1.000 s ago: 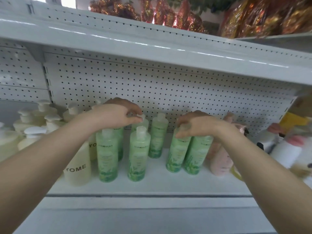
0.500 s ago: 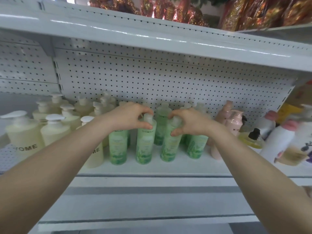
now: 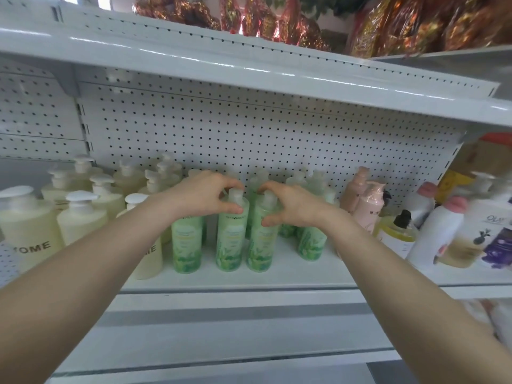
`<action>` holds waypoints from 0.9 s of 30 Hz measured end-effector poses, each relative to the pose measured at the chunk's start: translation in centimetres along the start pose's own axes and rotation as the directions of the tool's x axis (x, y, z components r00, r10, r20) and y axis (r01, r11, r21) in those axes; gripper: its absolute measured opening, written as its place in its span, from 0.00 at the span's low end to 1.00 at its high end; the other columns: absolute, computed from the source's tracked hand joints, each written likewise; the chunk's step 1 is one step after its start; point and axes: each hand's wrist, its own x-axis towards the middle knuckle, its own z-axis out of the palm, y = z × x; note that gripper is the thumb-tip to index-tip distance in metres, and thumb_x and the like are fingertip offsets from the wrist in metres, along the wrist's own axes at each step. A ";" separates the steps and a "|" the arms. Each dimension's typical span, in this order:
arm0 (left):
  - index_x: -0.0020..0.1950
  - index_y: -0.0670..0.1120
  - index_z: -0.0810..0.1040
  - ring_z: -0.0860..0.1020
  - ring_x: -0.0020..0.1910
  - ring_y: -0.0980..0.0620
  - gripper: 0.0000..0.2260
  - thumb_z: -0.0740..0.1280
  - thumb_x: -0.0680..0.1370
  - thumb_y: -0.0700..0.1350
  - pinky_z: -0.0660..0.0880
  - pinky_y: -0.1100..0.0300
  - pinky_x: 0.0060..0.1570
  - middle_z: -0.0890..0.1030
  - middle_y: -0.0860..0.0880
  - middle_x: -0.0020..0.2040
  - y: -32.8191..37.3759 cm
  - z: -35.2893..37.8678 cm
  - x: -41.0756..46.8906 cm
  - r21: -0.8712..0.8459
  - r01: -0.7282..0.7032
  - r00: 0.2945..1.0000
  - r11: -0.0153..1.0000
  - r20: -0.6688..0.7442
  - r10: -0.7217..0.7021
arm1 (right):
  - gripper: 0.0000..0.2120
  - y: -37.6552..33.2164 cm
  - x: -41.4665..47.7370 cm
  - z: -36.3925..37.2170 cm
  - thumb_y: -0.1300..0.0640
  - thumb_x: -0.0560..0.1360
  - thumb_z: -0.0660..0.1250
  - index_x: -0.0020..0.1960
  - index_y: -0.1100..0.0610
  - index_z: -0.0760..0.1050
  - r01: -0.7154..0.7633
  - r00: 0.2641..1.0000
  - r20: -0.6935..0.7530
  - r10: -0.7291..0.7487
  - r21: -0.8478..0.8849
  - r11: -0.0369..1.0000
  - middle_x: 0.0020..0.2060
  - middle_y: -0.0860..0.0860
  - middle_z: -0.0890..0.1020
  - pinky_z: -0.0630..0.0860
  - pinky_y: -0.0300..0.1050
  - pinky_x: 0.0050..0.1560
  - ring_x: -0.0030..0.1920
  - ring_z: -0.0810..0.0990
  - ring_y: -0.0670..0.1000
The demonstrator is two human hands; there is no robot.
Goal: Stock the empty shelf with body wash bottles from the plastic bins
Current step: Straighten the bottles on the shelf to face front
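Several green body wash bottles stand in rows on the white shelf (image 3: 277, 275). My left hand (image 3: 202, 194) pinches the white cap of one front-row green bottle (image 3: 230, 242). Right beside it, touching, stands another green bottle (image 3: 261, 245), and my right hand (image 3: 291, 203) grips its cap and neck. One more green bottle (image 3: 187, 245) stands to the left and another green bottle (image 3: 311, 245) to the right, both partly behind my wrists. The back-row bottles are mostly hidden by my hands.
Pale yellow pump bottles (image 3: 30, 231) fill the shelf's left part. Pink bottles (image 3: 365, 203), a yellow bottle with a black pump (image 3: 396, 234) and white bottles (image 3: 437, 236) crowd the right. A pegboard back wall (image 3: 249, 134) and an upper shelf (image 3: 221, 62) bound the space.
My two hands have drawn together, bringing the two front green bottles side by side at the shelf's middle. The view has pulled back from the shelf.
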 end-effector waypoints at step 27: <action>0.67 0.59 0.72 0.70 0.64 0.52 0.20 0.67 0.76 0.58 0.68 0.56 0.61 0.73 0.56 0.66 -0.5 0.0 7.3 0.154 0.154 0.985 0.976 0.053 -0.164 | 0.32 8.4 6.4 -4.3 0.55 0.69 0.76 0.69 0.50 0.68 -0.112 0.989 0.075 0.130 -0.206 0.972 0.57 0.54 0.76 0.74 0.45 0.45 0.52 0.75 0.53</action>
